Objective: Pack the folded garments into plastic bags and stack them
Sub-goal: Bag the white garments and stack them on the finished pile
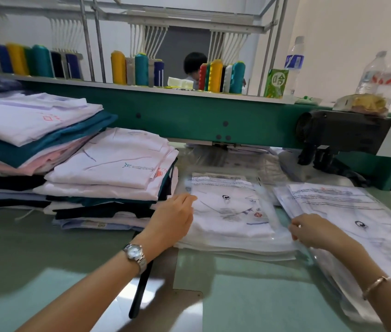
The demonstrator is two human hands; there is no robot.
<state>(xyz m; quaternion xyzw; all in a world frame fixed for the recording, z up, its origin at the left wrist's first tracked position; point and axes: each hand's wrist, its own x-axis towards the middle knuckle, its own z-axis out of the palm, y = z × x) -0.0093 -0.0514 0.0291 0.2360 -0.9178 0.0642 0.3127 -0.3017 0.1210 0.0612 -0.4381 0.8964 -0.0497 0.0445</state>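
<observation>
Our hands were well apart: the left hand (pixel 173 219) lay with straight fingers on the left edge of the bagged garment (pixel 232 212), and the right hand (pixel 309 232) pinched its right edge. The garment rested on the surface (pixel 46 259), between the folded garments (pixel 113 168) and a stack of bags (pixel 357 212).

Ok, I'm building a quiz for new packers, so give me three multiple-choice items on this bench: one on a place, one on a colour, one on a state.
1. The unbagged folded garments lie: A on the person's left; B on the right; C on the floor.
2. The drink carton is: A red; B green; C blue.
3. The garment that the left hand touches is: A hanging; B crumpled; C in a plastic bag.
Key: A, the pile sits left of that garment; B, its faces are green; C, clear printed film covers it.
</observation>
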